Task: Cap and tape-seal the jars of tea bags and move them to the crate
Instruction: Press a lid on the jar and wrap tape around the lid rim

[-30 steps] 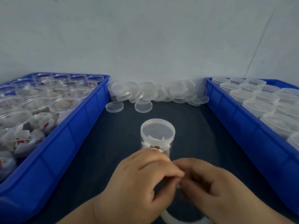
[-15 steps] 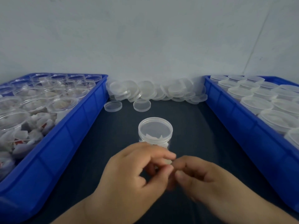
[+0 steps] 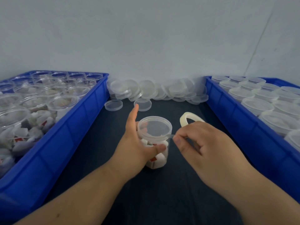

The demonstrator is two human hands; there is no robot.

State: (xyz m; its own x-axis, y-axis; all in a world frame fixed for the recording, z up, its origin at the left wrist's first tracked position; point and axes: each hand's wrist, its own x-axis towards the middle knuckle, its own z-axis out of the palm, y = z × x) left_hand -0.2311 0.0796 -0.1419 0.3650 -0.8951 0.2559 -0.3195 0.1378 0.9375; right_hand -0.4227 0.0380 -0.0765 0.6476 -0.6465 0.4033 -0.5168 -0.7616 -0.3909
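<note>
A clear plastic jar (image 3: pixel 158 155) of white tea bags stands on the dark mat with a clear cap (image 3: pixel 154 126) on top. My left hand (image 3: pixel 138 143) holds the jar from its left side, thumb across the front, index finger pointing away. My right hand (image 3: pixel 201 143) pinches the free end of clear tape at the cap's right rim. The tape roll (image 3: pixel 186 120) hangs around that hand, just right of the jar.
A blue crate (image 3: pixel 68 132) on the left holds several uncapped jars of tea bags. A blue crate (image 3: pixel 230 111) on the right holds several capped jars. Loose clear caps (image 3: pixel 155 91) are piled along the back wall, two lying nearer on the mat.
Both hands were together in front of the jar, picking at the tape. Now my left hand has taken hold of the jar and my right hand has brought the tape end to the cap's rim.
</note>
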